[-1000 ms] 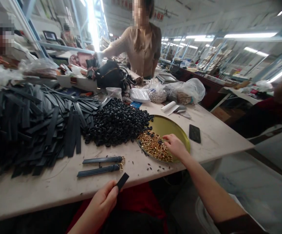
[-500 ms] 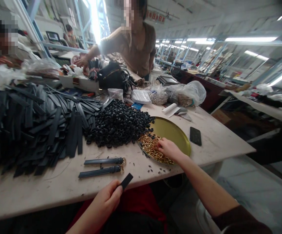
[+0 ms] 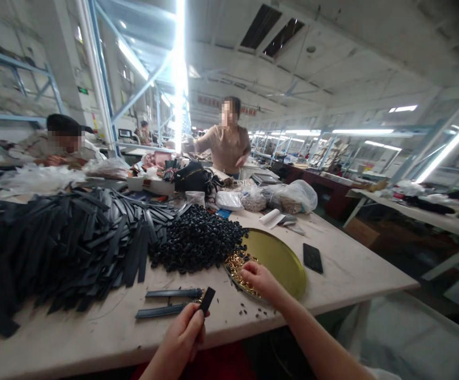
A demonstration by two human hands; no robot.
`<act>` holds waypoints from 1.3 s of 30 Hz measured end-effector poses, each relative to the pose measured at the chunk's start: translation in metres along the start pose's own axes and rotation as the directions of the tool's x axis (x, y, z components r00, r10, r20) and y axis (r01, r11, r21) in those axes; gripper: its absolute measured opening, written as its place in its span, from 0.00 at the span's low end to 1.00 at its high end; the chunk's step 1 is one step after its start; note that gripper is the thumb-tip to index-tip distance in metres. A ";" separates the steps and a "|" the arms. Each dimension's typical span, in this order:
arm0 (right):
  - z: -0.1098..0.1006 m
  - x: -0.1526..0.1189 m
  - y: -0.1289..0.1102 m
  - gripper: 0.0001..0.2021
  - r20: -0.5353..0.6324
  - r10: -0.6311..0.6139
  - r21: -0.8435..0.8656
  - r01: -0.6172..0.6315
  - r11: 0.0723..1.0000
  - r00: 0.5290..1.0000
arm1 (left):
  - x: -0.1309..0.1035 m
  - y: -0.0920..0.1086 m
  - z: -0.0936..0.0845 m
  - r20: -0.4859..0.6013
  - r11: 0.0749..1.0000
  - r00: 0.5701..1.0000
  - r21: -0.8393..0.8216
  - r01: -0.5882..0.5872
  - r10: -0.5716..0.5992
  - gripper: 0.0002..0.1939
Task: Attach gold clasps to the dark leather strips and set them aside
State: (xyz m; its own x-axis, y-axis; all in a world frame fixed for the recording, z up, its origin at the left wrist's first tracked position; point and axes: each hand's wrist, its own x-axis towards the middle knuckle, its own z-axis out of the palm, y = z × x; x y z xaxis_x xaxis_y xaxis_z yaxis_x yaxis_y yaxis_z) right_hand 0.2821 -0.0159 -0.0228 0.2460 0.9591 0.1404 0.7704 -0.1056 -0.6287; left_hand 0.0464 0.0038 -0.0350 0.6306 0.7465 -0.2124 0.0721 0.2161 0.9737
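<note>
My left hand (image 3: 184, 332) is closed around a short black strap (image 3: 207, 300), whose flat end sticks up past the thumb. My right hand (image 3: 259, 278) is over the golden round tray (image 3: 282, 258), fingers pinched together at the small gold buckles (image 3: 235, 262) heaped on its left side. Whatever lies between those fingertips is too small to make out. Just beyond my left hand, two finished-looking black straps with gold buckles lie side by side, the upper strap (image 3: 171, 293) and the lower strap (image 3: 158, 312), partly covered by my hand.
A heap of small black loops (image 3: 199, 240) borders the tray. Left of it spreads a large pile of black straps (image 3: 74, 243). A phone (image 3: 312, 258) lies right of the tray. Plastic bags (image 3: 298, 196) stand behind. A co-worker (image 3: 229, 145) stands across the table; another person (image 3: 61, 145) sits left.
The view has tilted upward. My right hand has drawn back slightly towards me, its fingers now more curled. My left hand has moved nearer the two buckled straps, still holding its strap.
</note>
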 end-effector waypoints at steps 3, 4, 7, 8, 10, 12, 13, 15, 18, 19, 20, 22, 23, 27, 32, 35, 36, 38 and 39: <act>0.023 -0.025 -0.043 0.09 0.047 -0.082 0.125 0.076 0.989 0.995 | 0.009 0.006 0.003 -0.007 0.996 1.000 -0.090 0.023 -0.024 0.26; 0.030 -0.034 -0.055 0.07 0.060 -0.144 0.140 0.134 0.981 0.988 | 0.011 0.003 0.003 -0.006 0.994 0.999 -0.106 0.039 -0.040 0.27; 0.048 -0.055 -0.073 0.06 0.121 -0.322 0.166 0.301 0.939 0.939 | 0.016 -0.016 -0.001 -0.032 0.991 0.996 -0.113 0.078 -0.082 0.27; 0.054 -0.059 -0.073 0.06 0.140 -0.334 0.188 0.306 0.933 0.932 | 0.017 -0.024 -0.003 -0.056 0.990 0.994 -0.111 0.086 -0.092 0.27; 0.067 -0.062 -0.068 0.05 0.165 -0.253 0.282 0.201 0.938 0.953 | 0.018 -0.037 -0.006 -0.108 0.990 0.989 -0.105 0.091 -0.102 0.26; 0.079 -0.063 -0.061 0.04 0.174 -0.115 0.477 0.019 0.879 0.978 | 0.016 -0.041 -0.008 -0.152 0.997 0.987 -0.065 0.035 -0.044 0.23; 0.082 -0.063 -0.059 0.06 0.202 -0.052 0.594 -0.080 0.801 0.978 | 0.013 -0.039 -0.009 -0.163 1.000 0.987 -0.014 -0.004 0.002 0.20; 0.084 -0.063 -0.059 0.12 0.314 0.014 0.768 -0.263 0.584 0.949 | 0.006 -0.029 -0.012 -0.166 0.988 0.981 0.130 -0.079 0.100 0.15; 0.077 -0.061 -0.064 0.23 0.527 -0.011 0.790 -0.485 0.376 0.850 | 0.003 -0.014 -0.017 -0.138 0.956 0.979 0.274 -0.106 0.148 0.11; 0.075 -0.059 -0.065 0.26 0.540 -0.020 0.793 -0.500 0.348 0.842 | 0.005 -0.011 -0.019 -0.141 0.954 0.982 0.289 -0.082 0.127 0.11; 0.074 -0.057 -0.065 0.28 0.524 -0.012 0.802 -0.488 0.345 0.852 | 0.007 -0.011 -0.020 -0.137 0.957 0.986 0.284 -0.053 0.095 0.11; 0.075 -0.054 -0.062 0.27 0.444 0.022 0.819 -0.415 0.397 0.896 | 0.012 -0.014 -0.021 -0.122 0.971 0.992 0.239 0.017 0.013 0.10; 0.077 -0.052 -0.060 0.24 0.404 0.038 0.817 -0.379 0.435 0.914 | 0.014 -0.017 -0.021 -0.109 0.979 0.994 0.199 0.053 -0.032 0.10; 0.087 -0.046 -0.054 0.19 0.423 0.061 0.804 -0.406 0.434 0.904 | 0.018 -0.023 -0.021 -0.024 0.974 0.973 0.001 0.228 -0.228 0.12; 0.089 -0.045 -0.055 0.22 0.638 0.061 0.752 -0.639 0.162 0.767 | 0.021 -0.022 -0.023 -0.061 0.982 0.980 0.000 0.188 -0.188 0.10; 0.092 -0.050 -0.058 0.25 0.641 0.069 0.757 -0.644 0.114 0.765 | 0.022 -0.022 -0.024 -0.123 0.979 0.992 0.195 0.064 -0.040 0.08; 0.094 -0.052 -0.059 0.24 0.621 0.081 0.769 -0.626 0.129 0.779 | 0.021 -0.022 -0.025 -0.112 0.972 0.993 0.227 0.059 -0.034 0.08; 0.098 -0.055 -0.059 0.21 0.560 0.127 0.800 -0.575 0.170 0.818 | 0.020 -0.023 -0.026 -0.073 0.975 0.994 0.203 0.093 -0.080 0.09; 0.099 -0.056 -0.058 0.19 0.528 0.154 0.812 -0.550 0.194 0.835 | 0.018 -0.023 -0.026 -0.046 0.978 0.991 0.163 0.128 -0.122 0.10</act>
State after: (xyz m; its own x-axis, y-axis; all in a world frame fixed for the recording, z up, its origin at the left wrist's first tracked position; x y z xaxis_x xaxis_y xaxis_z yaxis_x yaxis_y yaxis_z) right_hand 0.1648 -0.0372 -0.0700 0.0134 0.9233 -0.3837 -0.4634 -0.3343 -0.8206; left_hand 0.0362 0.0288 -0.0639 0.5812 0.7424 -0.3333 0.2769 0.2047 0.9388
